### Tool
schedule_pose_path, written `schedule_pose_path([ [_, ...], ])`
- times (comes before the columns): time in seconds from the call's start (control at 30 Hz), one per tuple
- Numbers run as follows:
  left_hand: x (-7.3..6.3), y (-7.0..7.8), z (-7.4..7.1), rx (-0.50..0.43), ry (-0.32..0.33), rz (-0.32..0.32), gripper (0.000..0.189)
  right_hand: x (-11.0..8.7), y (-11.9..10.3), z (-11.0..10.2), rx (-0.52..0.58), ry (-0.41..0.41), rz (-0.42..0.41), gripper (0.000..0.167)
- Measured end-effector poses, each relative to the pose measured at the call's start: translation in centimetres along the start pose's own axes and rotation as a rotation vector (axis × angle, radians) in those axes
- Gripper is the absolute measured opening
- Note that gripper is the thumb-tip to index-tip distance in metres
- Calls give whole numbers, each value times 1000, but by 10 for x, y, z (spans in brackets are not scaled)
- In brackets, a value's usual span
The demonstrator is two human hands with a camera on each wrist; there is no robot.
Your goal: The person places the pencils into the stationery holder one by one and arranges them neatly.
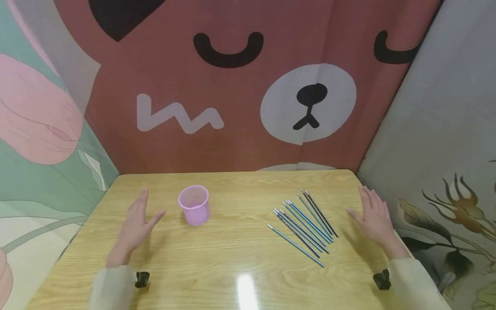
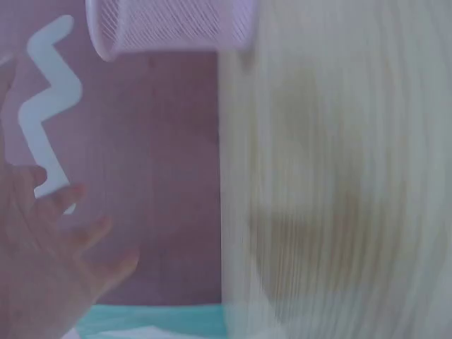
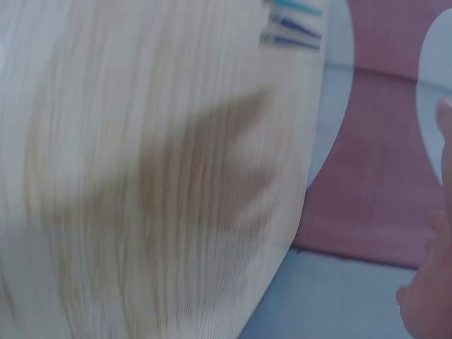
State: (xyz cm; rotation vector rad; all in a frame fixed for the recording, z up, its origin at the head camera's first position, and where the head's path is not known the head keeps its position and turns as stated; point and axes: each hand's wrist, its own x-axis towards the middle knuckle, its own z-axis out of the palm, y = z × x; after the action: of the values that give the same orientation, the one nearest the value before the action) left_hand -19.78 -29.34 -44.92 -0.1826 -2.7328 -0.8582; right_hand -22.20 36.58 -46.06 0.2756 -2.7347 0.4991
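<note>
A lilac mesh pen cup (image 1: 194, 206) stands upright on the left half of the wooden table. To its left my left hand (image 1: 133, 226) hovers with straight fingers and thumb spread, holding nothing; the left wrist view shows this hand (image 2: 53, 261) below the cup (image 2: 173, 25). Several blue and dark pencils (image 1: 304, 228) lie in a loose, slanted fan right of the middle, their pale ends pointing away from me. Beyond them on the right, my right hand (image 1: 373, 217) is held over the table edge, fingers extended and nothing in it. Pencil ends (image 3: 296, 25) show at the top of the right wrist view.
The wooden table (image 1: 217, 267) has rounded far corners. Behind it hangs a reddish-brown cloth (image 1: 240, 99) with a bear face. A floral curtain (image 1: 42, 129) hangs on the left, a grey patterned one (image 1: 438, 142) on the right.
</note>
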Motion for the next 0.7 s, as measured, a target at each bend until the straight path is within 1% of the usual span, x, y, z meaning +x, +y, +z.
schedule_pose_path([
  [0.07, 3, 5, 6, -168, -42, 12, 89, 2, -11, 2, 74, 6, -19, 78],
  [0.1, 5, 8, 10, -236, -67, 12, 90, 3, -17, 3, 104, 4, -22, 78],
  [0.17, 9, 14, 18, -309, -106, 12, 91, 4, -30, 5, 156, -10, -19, 77],
  [0.27, 15, 24, 29, -315, -133, 25, 92, 7, -51, 12, 189, -18, -26, 71],
  [0.37, 20, 30, 40, -322, -132, 45, 94, 8, -72, 21, 183, -16, -77, 61],
  [0.43, 24, 33, 45, -334, -132, 47, 95, 8, -86, 28, 177, -33, -109, 54],
  [0.53, 28, 35, 51, -381, -132, 27, 99, 5, -108, 37, 166, -88, -149, 47],
  [0.7, 34, 36, 57, -442, -133, -38, 106, -5, -136, 53, 161, -203, -233, 33],
])
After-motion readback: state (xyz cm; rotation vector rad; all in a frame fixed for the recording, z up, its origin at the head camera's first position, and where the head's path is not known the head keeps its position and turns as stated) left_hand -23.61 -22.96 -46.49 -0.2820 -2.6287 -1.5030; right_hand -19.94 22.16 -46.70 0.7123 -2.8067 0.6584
